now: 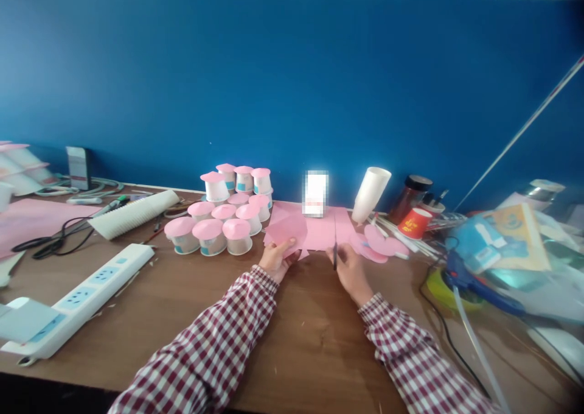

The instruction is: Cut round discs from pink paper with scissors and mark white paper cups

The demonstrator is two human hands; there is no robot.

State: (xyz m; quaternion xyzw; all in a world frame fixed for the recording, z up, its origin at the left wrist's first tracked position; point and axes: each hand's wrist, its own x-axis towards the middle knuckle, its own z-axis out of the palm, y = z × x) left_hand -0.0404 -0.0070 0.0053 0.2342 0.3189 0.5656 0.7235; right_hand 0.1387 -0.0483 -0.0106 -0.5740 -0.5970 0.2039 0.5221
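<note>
Pink paper (pixel 292 230) is pinched at its near edge by the left hand (pixel 276 260), the thumb being laid on top. It is located in the middle of the brown table (pixel 314 341), over further pink sheets (pixel 320 236). By the right hand (pixel 351 274), a slim dark tool (pixel 335 257) is gripped at the near edge of those sheets; its exact kind cannot be made out, nor can it be told whether the sheets are touched by it.

To the left, white cups (pixel 216 189) topped with pink discs (pixel 180 226) are arranged in rows. Just behind the sheets, a white upright object (pixel 314 196) is blurred out. To the right, rounded pink pieces (pixel 381 243) are overlapped, and a tilted white tube-like stack (pixel 371 192) is seen behind them. Farther right, a red cup (pixel 415 224) is placed before a dark jar (pixel 410 192). At the far left, a white power strip (pixel 93 289) is laid on the table.
</note>
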